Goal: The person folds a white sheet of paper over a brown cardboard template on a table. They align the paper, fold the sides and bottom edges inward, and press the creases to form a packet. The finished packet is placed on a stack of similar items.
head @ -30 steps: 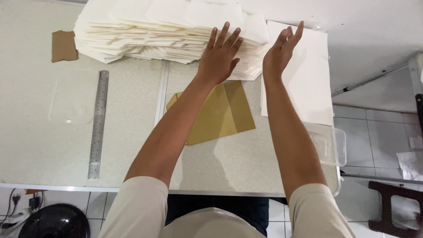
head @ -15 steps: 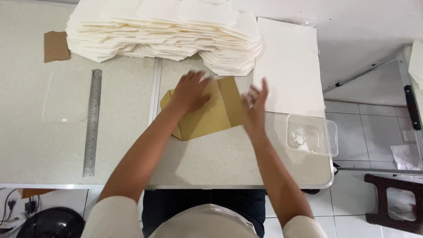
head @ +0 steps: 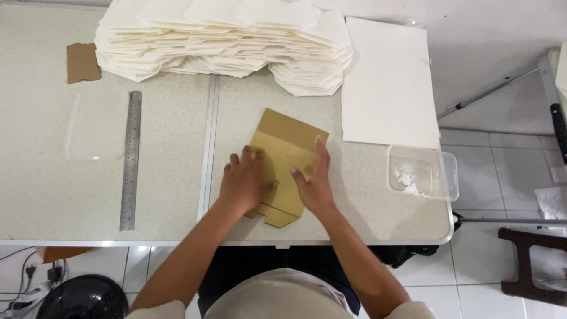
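A flat, tan, folded paper envelope piece [head: 286, 159] was pressed onto the pale speckled surface [head: 165, 177] near its front edge; its long axis was tilted away and slightly rightward. The left hand [head: 245, 183] and right hand [head: 313, 183] were laid open, palms down, on its near half; nothing was gripped; both were equally near.

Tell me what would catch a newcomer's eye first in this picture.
Probably the two hands, the left hand and right hand, pressed flat on a brown folded paper piece near the table's front edge. Next, the big fanned stack of cream paper pieces along the far edge, with a steel ruler lying lengthwise to the left and a clear plastic tub at the right corner.
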